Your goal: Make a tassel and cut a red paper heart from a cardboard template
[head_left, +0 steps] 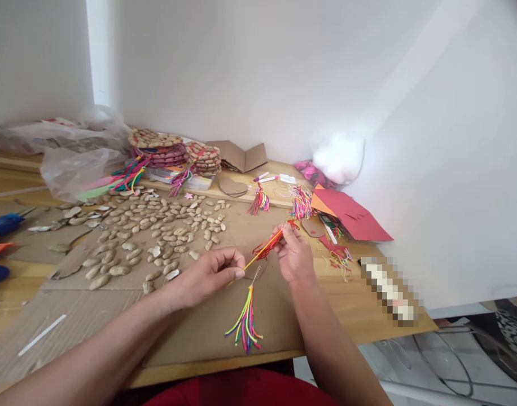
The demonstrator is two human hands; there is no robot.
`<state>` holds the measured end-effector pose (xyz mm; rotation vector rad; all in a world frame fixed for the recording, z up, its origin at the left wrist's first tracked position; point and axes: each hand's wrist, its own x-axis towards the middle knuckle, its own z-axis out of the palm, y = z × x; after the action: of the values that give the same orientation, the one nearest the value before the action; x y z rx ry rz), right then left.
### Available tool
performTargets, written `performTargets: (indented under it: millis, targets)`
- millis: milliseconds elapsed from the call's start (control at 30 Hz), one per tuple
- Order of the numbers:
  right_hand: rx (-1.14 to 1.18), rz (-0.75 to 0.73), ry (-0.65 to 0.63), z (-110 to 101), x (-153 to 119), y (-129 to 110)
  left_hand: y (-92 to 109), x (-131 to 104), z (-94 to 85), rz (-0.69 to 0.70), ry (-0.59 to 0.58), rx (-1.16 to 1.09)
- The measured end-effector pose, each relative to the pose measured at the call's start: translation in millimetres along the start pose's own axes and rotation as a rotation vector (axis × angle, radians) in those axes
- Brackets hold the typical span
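My right hand [293,248] is closed on a bundle of red cord [267,243], its strands hanging out to the left of the fingers. Between thumb and fingertips, my left hand [216,270] pinches a yellow cord [255,259] that runs tautly up to the red bundle. Below the hands, a multicoloured tassel [246,321] lies on the cardboard with its thin tie ends pointing up. Both hands are above the brown cardboard sheet [191,332].
Many loose peanuts [157,225] spread over the left. Behind them stand stacked peanut-shell pieces [157,148]. More tassels [301,202], red paper sheets [355,214] and a bag of white stuffing [338,158] lie at back right. A blue glue gun [4,224] sits far left.
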<state>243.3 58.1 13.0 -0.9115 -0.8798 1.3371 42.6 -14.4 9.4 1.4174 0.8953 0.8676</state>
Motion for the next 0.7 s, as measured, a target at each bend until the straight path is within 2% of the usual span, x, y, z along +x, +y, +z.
performTargets:
  millis: [200, 267, 333, 533, 700]
  targets:
    - [0.1, -0.15, 0.207, -32, 23, -42, 2, -5, 2.2, 0.008, -0.186, -0.074]
    - [0.085, -0.138, 0.19, -40, 28, -55, 0, -4, 4.0, -0.019, -0.155, -0.109]
    - [0.04, -0.097, 0.138, -44, 35, -64, -3, -1, 5.6, -0.048, -0.076, -0.136]
    - [-0.246, 0.139, 0.099, -55, 70, -70, -18, 9, 6.4, -0.06, 0.135, -0.106]
    - [-0.435, 0.209, 0.042, -57, 109, -79, -22, 10, 6.8, -0.053, 0.15, -0.054]
